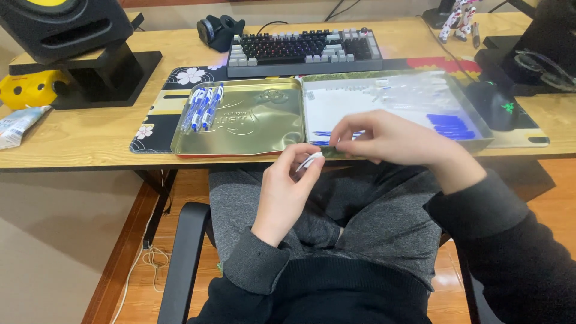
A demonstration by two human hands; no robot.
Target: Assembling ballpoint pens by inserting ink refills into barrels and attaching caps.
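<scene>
Glossy gold metal tin lid (252, 120), matt wooden desk (78, 135), smooth white plastic pen barrel (311, 160).

On the tabletop (78, 135), a desk mat (157, 114) runs across the middle of the frame. Two shallow tins sit side by side on it: the left tin (252, 120) holds a cluster of pens (203, 108) in its upper left corner, and the right tin (408, 96) holds loose pen parts (450, 126) (mostly toward its right side). A keyboard (305, 51) lies behind both tins. A mouse (497, 105) sits right of the right tin. A speaker (66, 24) stands at upper left.
</scene>
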